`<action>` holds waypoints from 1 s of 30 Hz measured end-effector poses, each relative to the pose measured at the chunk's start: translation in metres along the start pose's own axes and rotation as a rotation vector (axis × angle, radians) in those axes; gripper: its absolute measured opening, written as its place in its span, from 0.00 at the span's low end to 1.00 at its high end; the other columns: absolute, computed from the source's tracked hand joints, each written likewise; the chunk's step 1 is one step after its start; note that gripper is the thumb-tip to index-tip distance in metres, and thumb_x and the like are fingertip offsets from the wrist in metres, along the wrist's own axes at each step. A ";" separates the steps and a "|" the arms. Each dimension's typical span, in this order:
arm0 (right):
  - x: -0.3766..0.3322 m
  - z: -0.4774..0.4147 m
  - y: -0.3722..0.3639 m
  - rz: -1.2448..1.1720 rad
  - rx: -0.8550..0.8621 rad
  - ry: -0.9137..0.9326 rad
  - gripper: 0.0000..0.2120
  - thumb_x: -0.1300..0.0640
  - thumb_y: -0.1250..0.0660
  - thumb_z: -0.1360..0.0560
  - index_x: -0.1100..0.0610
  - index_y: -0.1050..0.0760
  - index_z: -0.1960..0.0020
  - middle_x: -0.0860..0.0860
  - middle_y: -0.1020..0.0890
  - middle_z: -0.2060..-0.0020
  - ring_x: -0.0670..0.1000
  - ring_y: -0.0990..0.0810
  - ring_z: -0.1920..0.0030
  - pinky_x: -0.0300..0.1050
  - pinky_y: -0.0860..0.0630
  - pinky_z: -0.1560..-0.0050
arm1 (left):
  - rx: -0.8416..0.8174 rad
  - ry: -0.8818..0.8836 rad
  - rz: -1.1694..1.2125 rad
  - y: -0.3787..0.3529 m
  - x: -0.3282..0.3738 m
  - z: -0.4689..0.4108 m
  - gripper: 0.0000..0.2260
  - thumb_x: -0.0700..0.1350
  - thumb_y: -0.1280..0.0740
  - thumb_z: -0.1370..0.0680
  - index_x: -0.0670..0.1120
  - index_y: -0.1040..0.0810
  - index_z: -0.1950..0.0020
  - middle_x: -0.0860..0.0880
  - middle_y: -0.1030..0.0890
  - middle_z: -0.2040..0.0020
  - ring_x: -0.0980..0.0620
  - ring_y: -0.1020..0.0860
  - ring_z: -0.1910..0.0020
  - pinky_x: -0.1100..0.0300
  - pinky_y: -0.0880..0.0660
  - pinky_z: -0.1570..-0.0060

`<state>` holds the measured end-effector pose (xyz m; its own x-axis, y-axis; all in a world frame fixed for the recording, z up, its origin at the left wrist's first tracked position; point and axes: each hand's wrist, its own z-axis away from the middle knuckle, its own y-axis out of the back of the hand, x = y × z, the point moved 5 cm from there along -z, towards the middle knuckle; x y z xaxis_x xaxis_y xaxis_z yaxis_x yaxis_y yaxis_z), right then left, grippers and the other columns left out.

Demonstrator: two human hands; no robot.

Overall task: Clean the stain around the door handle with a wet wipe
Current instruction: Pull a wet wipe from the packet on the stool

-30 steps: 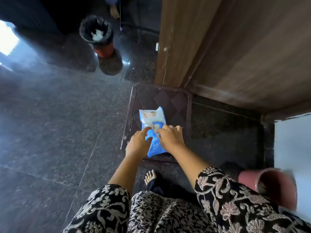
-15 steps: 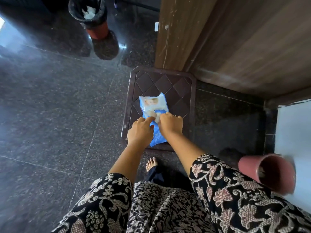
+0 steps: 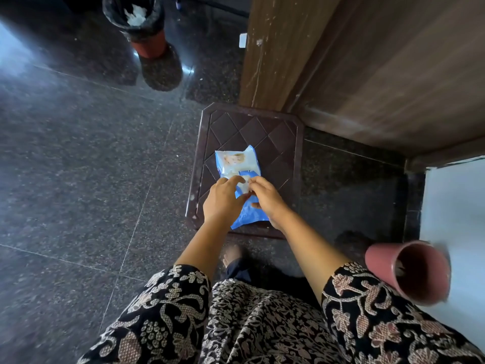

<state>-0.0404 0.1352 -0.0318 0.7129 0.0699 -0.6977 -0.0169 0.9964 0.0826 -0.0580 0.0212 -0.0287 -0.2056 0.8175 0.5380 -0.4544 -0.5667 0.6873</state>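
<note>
A blue and white wet wipe packet [image 3: 237,164] lies on a dark brown plastic stool [image 3: 252,127] in front of me. My left hand [image 3: 223,199] rests on the packet's near left part, fingers reaching to its opening. My right hand [image 3: 266,197] pinches a bit of white wipe at that opening, where its fingertips meet those of the left hand. The brown wooden door [image 3: 380,69] rises behind the stool at the upper right. Its handle is out of view.
Dark polished stone floor [image 3: 78,158] spreads to the left. A bin lined with a black bag [image 3: 136,17] stands at the far top left. A pink cup-like pot [image 3: 409,271] sits at the right by a white surface [image 3: 456,232]. My bare foot [image 3: 232,254] is under the stool's near edge.
Both hands have stayed on the packet while my view shifted. My fingertips have come together at the packet's opening, with a bit of white wipe now showing between them.
</note>
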 end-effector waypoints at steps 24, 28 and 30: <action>0.001 -0.003 0.036 -0.105 0.242 -0.219 0.09 0.48 0.46 0.19 0.51 0.30 0.51 0.51 0.26 0.57 0.50 0.27 0.63 0.40 0.34 0.72 | -0.124 0.160 -0.142 -0.015 0.003 -0.020 0.26 0.59 0.26 0.31 0.53 0.26 0.37 0.49 0.24 0.41 0.45 0.23 0.42 0.53 0.28 0.54; -0.002 -0.002 0.033 0.124 0.115 -0.262 0.16 0.41 0.33 0.27 0.55 0.26 0.56 0.51 0.25 0.63 0.49 0.30 0.66 0.39 0.35 0.72 | -0.167 0.164 -0.119 -0.016 0.003 -0.020 0.26 0.58 0.27 0.30 0.53 0.27 0.35 0.47 0.26 0.40 0.44 0.24 0.41 0.52 0.29 0.53; -0.004 -0.002 0.031 0.177 0.077 -0.243 0.14 0.44 0.29 0.29 0.55 0.25 0.58 0.50 0.25 0.64 0.48 0.30 0.67 0.39 0.36 0.71 | -0.181 0.164 -0.108 -0.016 0.001 -0.022 0.26 0.58 0.27 0.30 0.53 0.27 0.35 0.47 0.26 0.40 0.44 0.24 0.41 0.52 0.27 0.52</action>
<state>-0.0448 0.1660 -0.0280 0.8505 0.2195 -0.4779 -0.1091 0.9626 0.2480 -0.0701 0.0335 -0.0498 -0.2787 0.8862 0.3700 -0.6256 -0.4599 0.6302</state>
